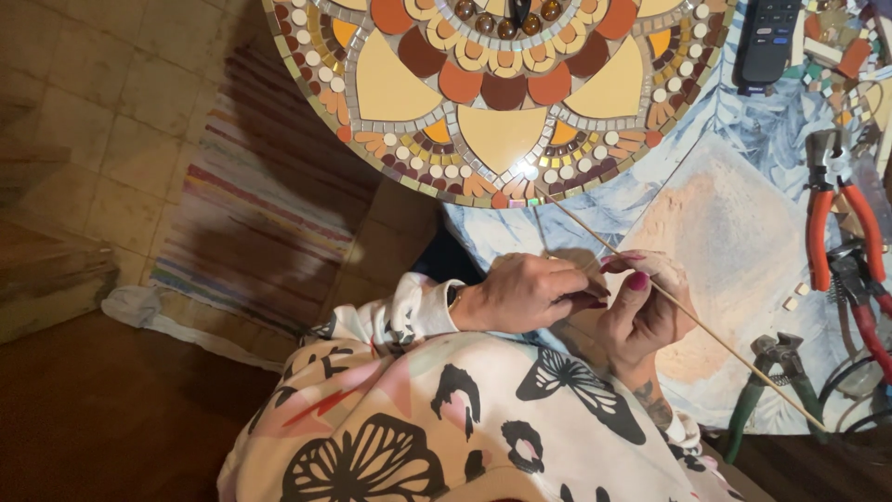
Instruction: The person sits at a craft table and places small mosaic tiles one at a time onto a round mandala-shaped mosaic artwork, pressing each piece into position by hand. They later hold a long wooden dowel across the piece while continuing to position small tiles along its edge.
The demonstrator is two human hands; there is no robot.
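Item, left: our left hand (525, 293), fingers curled, tips pinched at the near part of the thin wooden stick (683, 311). Item, centre: our right hand (646, 307), clasped round the same stick. Item, the stick's long axis: runs from the round mosaic panel (502, 93) rim, upper left, down right toward the green-handled nippers (767, 381); right hand nearer its middle

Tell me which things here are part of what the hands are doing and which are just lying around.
In use: thin wooden stick, right hand, left hand, round orange-and-brown mosaic panel.
Lying about: orange-handled pliers, green-handled nippers, black remote control, striped rug.
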